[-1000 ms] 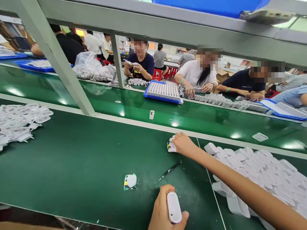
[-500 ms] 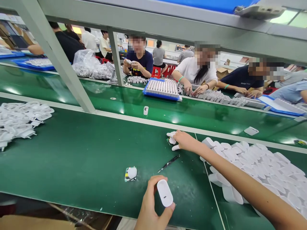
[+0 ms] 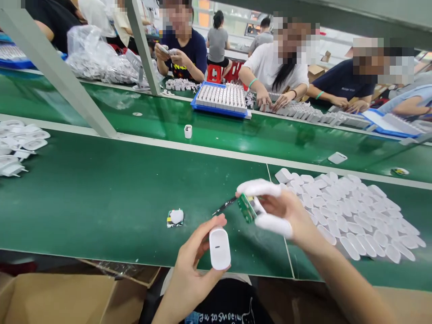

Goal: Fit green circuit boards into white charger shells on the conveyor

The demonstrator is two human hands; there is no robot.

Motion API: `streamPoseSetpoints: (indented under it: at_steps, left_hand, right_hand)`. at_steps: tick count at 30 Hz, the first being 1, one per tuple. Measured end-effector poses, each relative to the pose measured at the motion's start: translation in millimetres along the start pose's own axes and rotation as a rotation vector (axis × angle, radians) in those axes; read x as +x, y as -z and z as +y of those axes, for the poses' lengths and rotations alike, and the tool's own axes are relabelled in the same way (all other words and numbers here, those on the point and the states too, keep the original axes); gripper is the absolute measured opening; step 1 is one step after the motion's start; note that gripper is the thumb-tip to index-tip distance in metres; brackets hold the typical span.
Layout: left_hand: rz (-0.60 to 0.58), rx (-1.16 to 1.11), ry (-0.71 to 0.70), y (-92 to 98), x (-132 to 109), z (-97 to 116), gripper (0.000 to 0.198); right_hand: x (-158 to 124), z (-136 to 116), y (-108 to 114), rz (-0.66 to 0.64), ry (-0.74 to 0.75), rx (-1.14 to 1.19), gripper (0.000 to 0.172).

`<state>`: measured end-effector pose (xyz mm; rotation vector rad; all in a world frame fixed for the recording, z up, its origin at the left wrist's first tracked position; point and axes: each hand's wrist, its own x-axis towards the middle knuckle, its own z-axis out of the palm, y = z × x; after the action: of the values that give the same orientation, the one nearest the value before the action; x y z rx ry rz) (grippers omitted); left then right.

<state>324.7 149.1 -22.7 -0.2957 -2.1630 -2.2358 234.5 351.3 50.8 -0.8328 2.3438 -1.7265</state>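
Note:
Low over the near edge of the green bench, my left hand (image 3: 197,265) pinches a white plastic charger housing (image 3: 220,256), its hollow side and small slot facing me. To the right, my right hand (image 3: 283,207), with white finger cots on its fingers, grips a small green circuit board (image 3: 246,209) between fingertips and thumb. The board is tilted and apart from the housing. Just behind it lie black tweezers (image 3: 224,206), partly covered by the right fingers. Another circuit board with a white blob on top (image 3: 175,218) rests on the bench left of my left hand.
Many white housings (image 3: 344,207) spread over the bench at right; white plug parts (image 3: 20,144) pile at far left. A slanted metal post (image 3: 67,72) stands at left. Beyond the white strip, the green belt carries a housing (image 3: 188,131). Co-workers sit opposite behind a blue tray (image 3: 219,112).
My right hand has lifted the circuit board off the bench and brought it nearer, toward the housing. The left hand still holds the housing. The view has tilted down.

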Motion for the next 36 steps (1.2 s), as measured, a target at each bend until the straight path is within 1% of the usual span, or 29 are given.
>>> streamPoseSetpoints:
  at_steps: [2,3,6,9,12,14,18,25,32,36]
  left_hand:
    - [-0.019,-0.007,-0.026,-4.9,-1.9,1.9,0.064]
    - [-0.035,-0.005,-0.037,-7.2,-3.2,2.4,0.063]
    - [-0.056,0.031,-0.040,-10.7,-9.2,4.7,0.061]
    - [-0.016,0.113,-0.028,-10.7,-16.4,11.0,0.060]
    - [-0.011,0.195,-0.067,-10.3,-20.2,18.6,0.060]
    - [-0.026,0.240,-0.102,-10.6,-20.8,22.0,0.062]
    - [-0.036,0.306,-0.139,-11.5,-20.9,23.7,0.066]
    - [-0.034,0.361,-0.173,-10.9,-22.3,24.4,0.065]
    - [-0.011,0.378,-0.120,-12.6,-22.1,26.0,0.063]
    - [-0.018,0.366,-0.133,-12.8,-20.9,25.7,0.064]
  right_hand:
    - [-26.3,-17.0,-18.5,0.092,0.114,0.157,0.031]
    - [-36.7,-20.5,-28.8,0.118,0.171,0.186,0.031]
    - [-57.7,-16.1,-59.0,0.194,0.303,0.196,0.035]
    - [-68.1,-6.3,-81.6,0.305,0.367,0.120,0.037]
    - [-72.6,-3.8,-93.4,0.396,0.372,0.052,0.035]
    - [-73.6,-5.3,-96.1,0.420,0.381,0.015,0.033]
    - [-74.8,-8.2,-96.1,0.413,0.400,-0.029,0.030]
    - [-77.4,-9.5,-97.2,0.392,0.333,-0.038,0.035]
    - [-78.2,-11.5,-96.1,0.383,0.295,-0.050,0.034]
    - [-77.6,-13.6,-95.6,0.386,0.318,-0.014,0.035]
